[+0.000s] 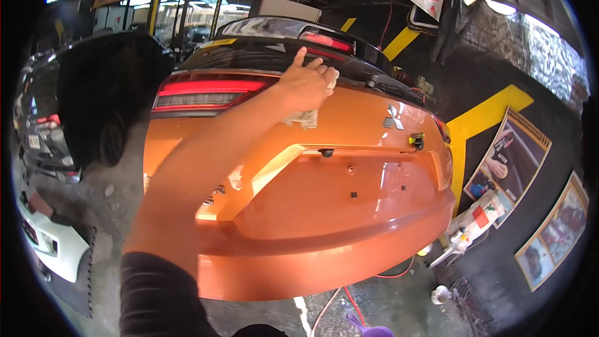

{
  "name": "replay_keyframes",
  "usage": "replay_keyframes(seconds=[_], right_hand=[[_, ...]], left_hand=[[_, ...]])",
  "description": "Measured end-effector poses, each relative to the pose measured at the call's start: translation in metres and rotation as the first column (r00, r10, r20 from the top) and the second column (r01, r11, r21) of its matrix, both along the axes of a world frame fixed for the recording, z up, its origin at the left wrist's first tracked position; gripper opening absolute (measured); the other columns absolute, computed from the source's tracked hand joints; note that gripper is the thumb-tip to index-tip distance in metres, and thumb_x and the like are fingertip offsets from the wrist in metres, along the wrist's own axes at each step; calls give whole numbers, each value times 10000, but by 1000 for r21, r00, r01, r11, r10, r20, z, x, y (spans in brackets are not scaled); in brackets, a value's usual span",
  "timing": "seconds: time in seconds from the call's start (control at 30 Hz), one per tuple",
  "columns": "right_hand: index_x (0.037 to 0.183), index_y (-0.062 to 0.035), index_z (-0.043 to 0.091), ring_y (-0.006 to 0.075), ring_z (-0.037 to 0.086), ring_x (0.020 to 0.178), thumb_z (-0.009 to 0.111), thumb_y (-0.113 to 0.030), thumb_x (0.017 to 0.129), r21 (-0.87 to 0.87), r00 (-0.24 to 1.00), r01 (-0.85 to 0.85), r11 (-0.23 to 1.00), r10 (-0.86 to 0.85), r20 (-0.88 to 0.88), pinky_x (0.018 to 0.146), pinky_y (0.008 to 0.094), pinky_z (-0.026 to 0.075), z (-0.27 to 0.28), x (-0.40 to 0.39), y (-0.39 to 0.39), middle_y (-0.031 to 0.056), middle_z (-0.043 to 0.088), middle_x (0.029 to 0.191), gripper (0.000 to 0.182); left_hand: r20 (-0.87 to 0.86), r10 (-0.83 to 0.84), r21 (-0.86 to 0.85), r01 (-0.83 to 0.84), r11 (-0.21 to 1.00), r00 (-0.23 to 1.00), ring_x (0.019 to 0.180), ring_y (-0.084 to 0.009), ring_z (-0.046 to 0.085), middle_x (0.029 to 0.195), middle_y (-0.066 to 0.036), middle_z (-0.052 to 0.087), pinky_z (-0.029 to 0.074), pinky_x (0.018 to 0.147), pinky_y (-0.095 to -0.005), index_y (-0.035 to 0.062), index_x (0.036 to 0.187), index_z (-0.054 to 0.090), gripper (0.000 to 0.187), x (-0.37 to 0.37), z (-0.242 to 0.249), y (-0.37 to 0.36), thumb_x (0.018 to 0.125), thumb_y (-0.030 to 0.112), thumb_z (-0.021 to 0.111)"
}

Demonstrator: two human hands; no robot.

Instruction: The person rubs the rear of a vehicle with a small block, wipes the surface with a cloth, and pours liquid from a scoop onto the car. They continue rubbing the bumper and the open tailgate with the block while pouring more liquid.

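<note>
My left hand (306,87) reaches up from the lower left to the upper part of an orange car's tailgate (355,118). Its fingers are curled round a pale, crumpled cloth (304,118), apart from one finger that points up. Part of the cloth hangs below the palm against the orange paint. Left of the hand, the red and clear tail light (209,92) is partly crossed by my forearm. A silver emblem (393,117) lies to the right. My right hand is out of view.
A dark car (50,112) stands at the left, above a white bumper (59,243) on the floor. Posters (508,159) and yellow stripes mark the right wall. A red hose (354,306) and a purple dipper (374,331) lie near the bottom edge.
</note>
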State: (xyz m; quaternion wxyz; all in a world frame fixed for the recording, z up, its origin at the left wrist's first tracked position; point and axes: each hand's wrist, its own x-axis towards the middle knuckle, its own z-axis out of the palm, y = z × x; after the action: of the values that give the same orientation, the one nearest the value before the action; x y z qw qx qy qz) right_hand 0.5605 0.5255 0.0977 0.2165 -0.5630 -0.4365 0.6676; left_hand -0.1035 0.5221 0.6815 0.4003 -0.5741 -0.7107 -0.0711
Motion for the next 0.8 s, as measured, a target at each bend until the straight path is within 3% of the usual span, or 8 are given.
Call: replay_keyframes(seconds=[0.1, 0.23, 0.37, 0.57, 0.63, 0.67, 0.73, 0.8], right_hand=[[948, -76, 669, 209, 593, 523, 509, -387, 932, -12, 998, -29, 999, 30, 54, 478, 381, 478, 15, -17, -2, 72, 664, 661, 351], [933, -76, 675, 210, 598, 529, 508, -386, 928, -30, 990, -62, 998, 66, 124, 484, 385, 482, 31, -35, -6, 72, 667, 663, 353], [918, -76, 682, 212, 602, 535, 507, -385, 923, -54, 979, -75, 996, 84, 184, 490, 388, 486, 40, -48, -12, 71, 670, 666, 355], [895, -76, 691, 214, 609, 545, 505, -383, 917, -89, 968, -61, 994, 81, 239, 500, 394, 491, 43, -50, -28, 70, 674, 671, 359], [888, -76, 694, 215, 612, 548, 505, -383, 915, -98, 965, -55, 994, 78, 252, 503, 395, 493, 42, -47, -33, 69, 675, 672, 361], [884, -76, 696, 216, 613, 549, 505, -382, 913, -104, 964, -49, 993, 74, 257, 504, 396, 494, 41, -46, -37, 69, 676, 673, 362], [877, -77, 699, 216, 615, 552, 504, -382, 911, -106, 962, -49, 993, 76, 261, 507, 398, 496, 37, -38, -42, 69, 678, 674, 364], [869, -77, 702, 217, 617, 555, 504, -381, 909, -116, 961, -44, 992, 74, 266, 511, 400, 498, 31, -30, -46, 68, 679, 675, 366]], left_hand=[[-152, -91, 124, 111, 986, 984, 1399, -288, 367, 1428, -141, 486, 214, 1155, -512, 56, 1445, 390, 519, -31, -24, -53, 968, 246, 466], [-102, -226, 102, 236, 966, 969, 1424, -265, 334, 1493, -150, 412, 329, 1087, -426, 25, 1473, 346, 609, -39, -59, -124, 903, 147, 524], [-314, -155, 153, 211, 966, 937, 1184, -168, 532, 1155, -35, 672, 415, 854, -355, 63, 1276, 594, 433, -43, -82, -186, 864, 188, 551], [47, -146, 453, 109, 885, 988, 925, -229, 652, 1026, -110, 702, 500, 736, -342, 30, 1158, 635, 386, -50, -83, -276, 774, 44, 658], [133, -423, 625, 256, 738, 896, 860, -245, 662, 959, -135, 681, 502, 792, -297, -39, 1077, 608, 267, -46, -84, -294, 814, -41, 562], [137, -431, 621, 261, 739, 892, 860, -245, 662, 959, -135, 681, 502, 792, -297, -39, 1077, 608, 267, -41, -85, -304, 814, -41, 562], [408, -502, 672, 121, 731, 762, 876, -193, 652, 943, -132, 673, 478, 826, -265, -51, 1054, 599, 222, -32, -88, -320, 840, -46, 539], [408, -499, 661, 129, 739, 765, 867, -138, 620, 924, -106, 661, 458, 798, -243, -40, 1034, 596, 184, -28, -92, -331, 855, -12, 563]])
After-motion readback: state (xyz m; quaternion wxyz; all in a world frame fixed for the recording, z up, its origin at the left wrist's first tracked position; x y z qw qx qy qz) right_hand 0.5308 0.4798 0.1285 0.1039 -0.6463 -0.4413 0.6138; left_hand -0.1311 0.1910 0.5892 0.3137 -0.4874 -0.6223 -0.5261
